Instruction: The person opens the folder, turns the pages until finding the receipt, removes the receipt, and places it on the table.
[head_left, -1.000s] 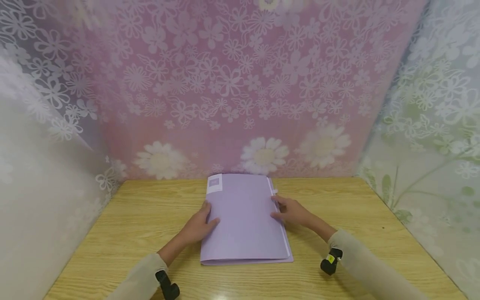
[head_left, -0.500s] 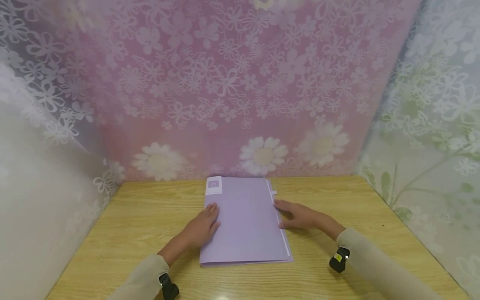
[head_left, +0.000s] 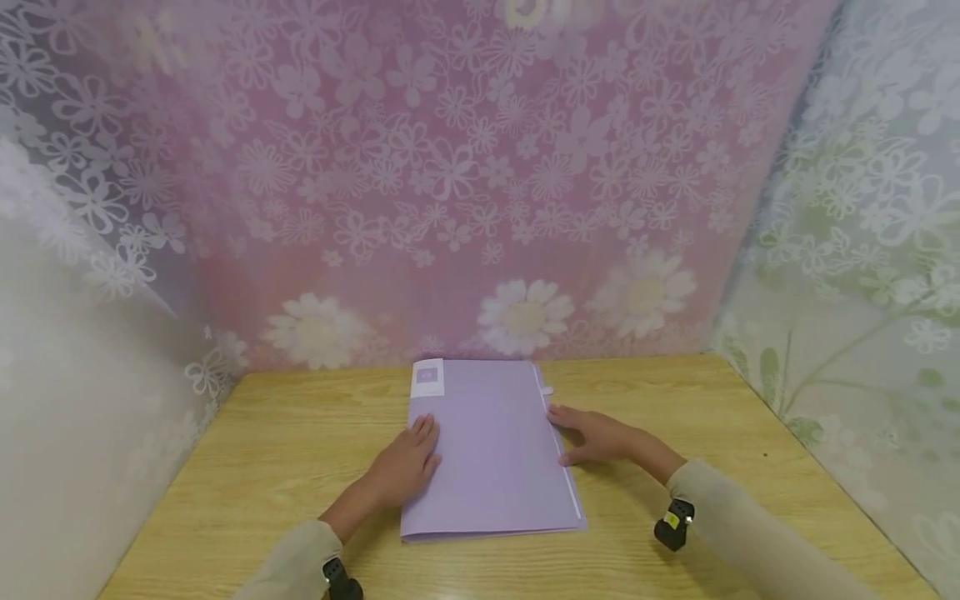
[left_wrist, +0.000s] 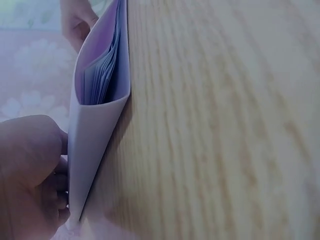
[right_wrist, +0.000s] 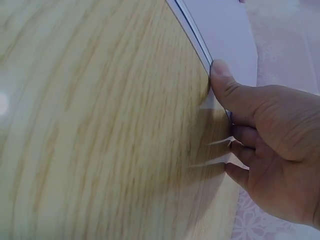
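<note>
A lilac display folder (head_left: 491,454) lies closed on the wooden table, a white label (head_left: 427,377) at its upper left corner and a small tab (head_left: 547,391) sticking out on the right. My left hand (head_left: 405,468) rests on the cover by the spine, its fingers extended and close together. At the opposite edge, my right hand (head_left: 600,437) touches the folder with thumb and fingertips spread along it. The left wrist view looks into the folder's gaping lower end, where thin sheets (left_wrist: 102,75) show between the covers. In the right wrist view the thumb (right_wrist: 222,70) meets the cover edge.
The wood-grain table (head_left: 300,408) extends on both sides of the folder. A pink floral backdrop (head_left: 450,208) rises right behind the folder's far end, with pale flowered side panels (head_left: 862,250) at left and right. Black wrist cameras (head_left: 673,525) sit on both sleeves.
My left hand has shifted from the spine edge onto the cover, its fingers now on top. The right hand has slid slightly outward and nearer along the edge. The cover lies a little flatter.
</note>
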